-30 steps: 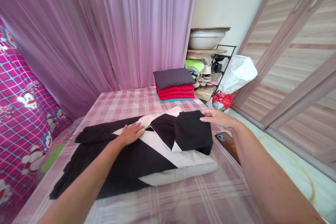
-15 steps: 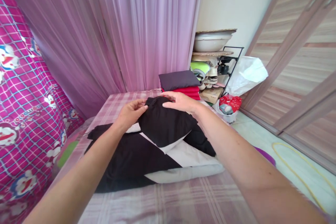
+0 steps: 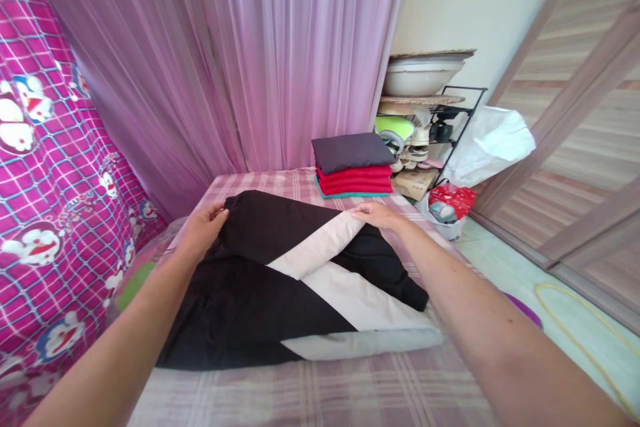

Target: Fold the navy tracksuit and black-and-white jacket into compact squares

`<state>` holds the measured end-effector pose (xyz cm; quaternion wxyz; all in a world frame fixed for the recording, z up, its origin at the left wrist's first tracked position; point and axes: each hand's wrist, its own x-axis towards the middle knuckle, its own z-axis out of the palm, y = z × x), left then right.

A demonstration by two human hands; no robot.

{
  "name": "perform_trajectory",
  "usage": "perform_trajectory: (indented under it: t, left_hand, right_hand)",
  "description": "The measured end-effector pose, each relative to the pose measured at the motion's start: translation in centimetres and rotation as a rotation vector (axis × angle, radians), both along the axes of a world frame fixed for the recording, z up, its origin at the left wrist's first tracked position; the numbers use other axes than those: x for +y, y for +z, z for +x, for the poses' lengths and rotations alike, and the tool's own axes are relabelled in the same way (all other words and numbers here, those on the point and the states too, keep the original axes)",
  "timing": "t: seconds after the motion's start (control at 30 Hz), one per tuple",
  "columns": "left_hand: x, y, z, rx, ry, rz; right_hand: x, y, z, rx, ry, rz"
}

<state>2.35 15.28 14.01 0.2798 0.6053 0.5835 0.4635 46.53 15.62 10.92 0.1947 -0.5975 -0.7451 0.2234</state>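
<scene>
A black and white jacket (image 3: pixel 250 300) lies partly folded on the plaid bedspread (image 3: pixel 350 387). Its upper black sleeve (image 3: pixel 280 227) with a white band is stretched crosswise over the body of the garment. My left hand (image 3: pixel 204 230) pinches the sleeve's left end between thumb and fingers. At the white band, my right hand (image 3: pixel 377 215) grips the fabric's edge between thumb and fingertips. A second black sleeve (image 3: pixel 385 263) with a ribbed cuff shows below the right hand, pointing right.
Behind my right hand stands a stack of folded clothes (image 3: pixel 354 180), dark on top of red and teal. A shoe rack (image 3: pixel 453 140) with basins above it, a white bag (image 3: pixel 493 143) and a red bag (image 3: pixel 453 203) are at the right. Purple curtains (image 3: pixel 300 60) hang behind the bed.
My hands have moved apart, the left one leftward and the right one rightward. The bunched black cloth between them is now spread into a long sleeve with its white band showing.
</scene>
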Motion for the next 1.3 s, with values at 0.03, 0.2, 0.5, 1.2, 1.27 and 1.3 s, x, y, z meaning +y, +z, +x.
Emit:
perform_trajectory:
  t: [0.03, 0.2, 0.5, 1.2, 1.27, 1.3]
  left_hand:
    - [0.4, -0.9, -0.5, 0.041, 0.014, -0.036]
    - [1.0, -6.5, -1.8, 0.328, 0.135, -0.265]
    - [1.4, -6.7, -2.4, 0.405, 0.144, -0.258]
    - [-0.8, -6.8, 5.4, 1.062, -0.014, -0.338]
    - [-1.2, -8.0, 5.4, 1.071, 0.008, -0.347]
    - [-1.4, -8.4, 5.4, 1.074, 0.014, -0.341]
  right_hand:
    - [0.3, -0.3, -0.4, -0.027, -0.040, 0.033]
    - [0.3, -1.1, -2.6, -0.277, -0.167, 0.077]
    - [-1.2, 2.2, -11.1, -0.274, 0.073, 0.385]
    - [-1.7, -1.7, -16.5, -0.420, 0.063, -0.143]
    - [-1.1, -1.4, -17.2, -0.373, 0.017, -0.140]
    - [-0.8, -1.3, -17.6, -0.352, -0.014, -0.119]
